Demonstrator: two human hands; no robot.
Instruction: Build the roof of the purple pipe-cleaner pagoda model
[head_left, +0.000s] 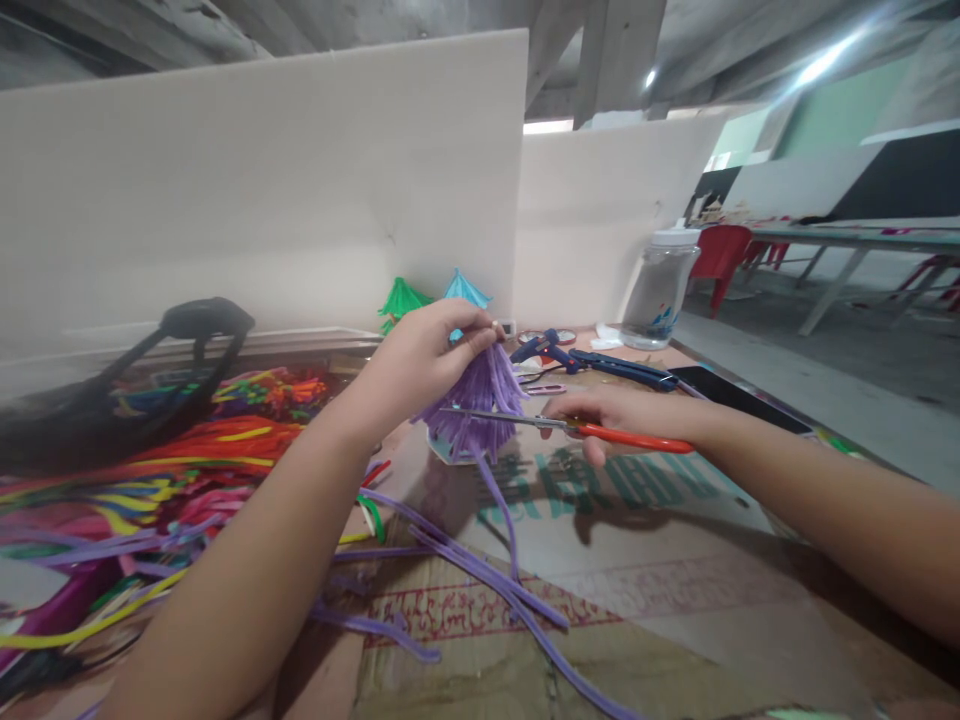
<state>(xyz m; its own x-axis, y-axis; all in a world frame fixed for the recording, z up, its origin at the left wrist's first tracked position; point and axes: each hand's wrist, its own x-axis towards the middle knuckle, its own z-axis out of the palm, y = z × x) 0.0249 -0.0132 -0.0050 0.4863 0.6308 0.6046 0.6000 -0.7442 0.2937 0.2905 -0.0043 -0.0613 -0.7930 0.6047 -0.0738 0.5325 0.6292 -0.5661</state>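
Head view: the left hand (431, 350) pinches the tip of a purple cone-shaped piece of fuzzy strands (484, 390), holding it upright above the counter (330, 670), near its middle. The right hand (622, 415) holds a pair of metal scissors with orange-red handles (637, 438), their blades lying across the lower purple fringe; how wide they stand apart I cannot tell.

The purple piece looks well advanced: strands cover the whole side that shows. Its lower edge seems uneven, and one long purple strand (507, 515) hangs uncut below it. The far side is hidden.

Counted: one purple piece, one pair of scissors, and two small cone-topped pieces behind, one green (403, 298) and one light blue (465, 289), both partly covered by the left hand. At least four loose purple strands (570, 675) lie in front, overlapping. The heap of multicoloured fuzzy strands (225, 440) at the left is too tangled to count. Beyond the right hand are one dark blue glue gun (551, 352), one long dark blue tool (626, 370) and one clear plastic bottle with a white lid (660, 290).
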